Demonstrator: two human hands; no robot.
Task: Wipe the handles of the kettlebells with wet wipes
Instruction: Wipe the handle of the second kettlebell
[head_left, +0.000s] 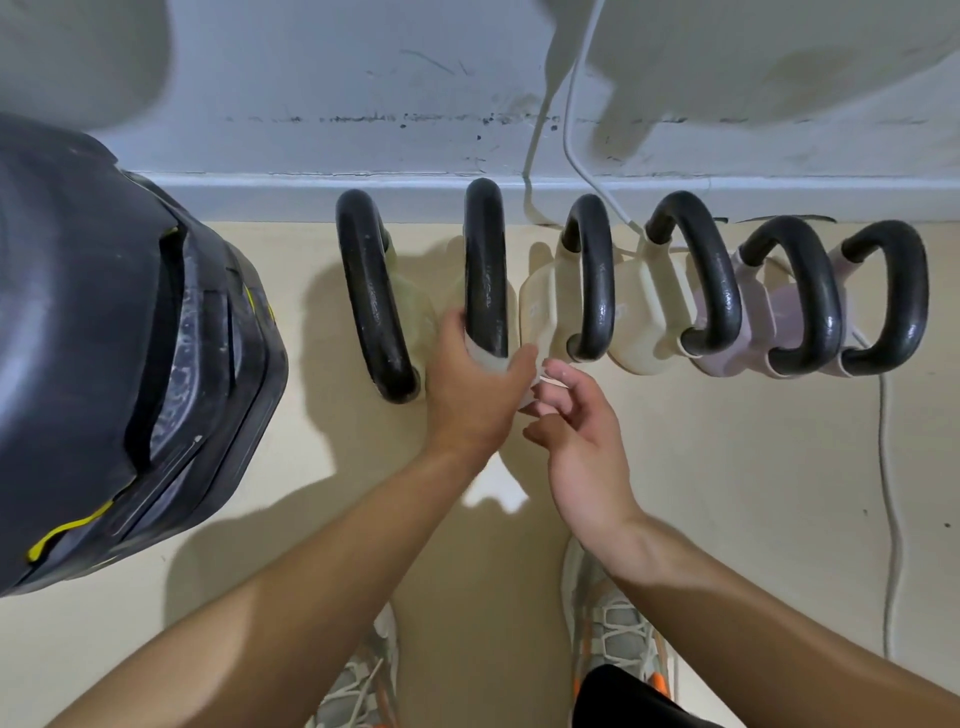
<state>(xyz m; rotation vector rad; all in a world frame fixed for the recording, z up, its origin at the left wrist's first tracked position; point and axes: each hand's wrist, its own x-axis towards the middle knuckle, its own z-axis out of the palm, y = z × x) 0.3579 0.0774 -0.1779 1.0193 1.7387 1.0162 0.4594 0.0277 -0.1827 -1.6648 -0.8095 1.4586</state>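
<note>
Several kettlebells stand in a row on the beige floor along the wall, each with a black loop handle. My left hand (470, 384) grips the near end of the second handle (485, 265) with a white wet wipe (488, 359) wrapped round it. My right hand (576, 421) hovers just to the right of it, fingers loosely curled, its fingertips pinching a loose end of the wipe (535, 387). The leftmost handle (371, 296) and the handles to the right (592, 280) stand untouched.
A big black piece of gym equipment (114, 353) with yellow trim fills the left side. White cables (571, 130) hang down the wall and one runs along the floor at the right (891, 519). My shoes (613, 629) stand below.
</note>
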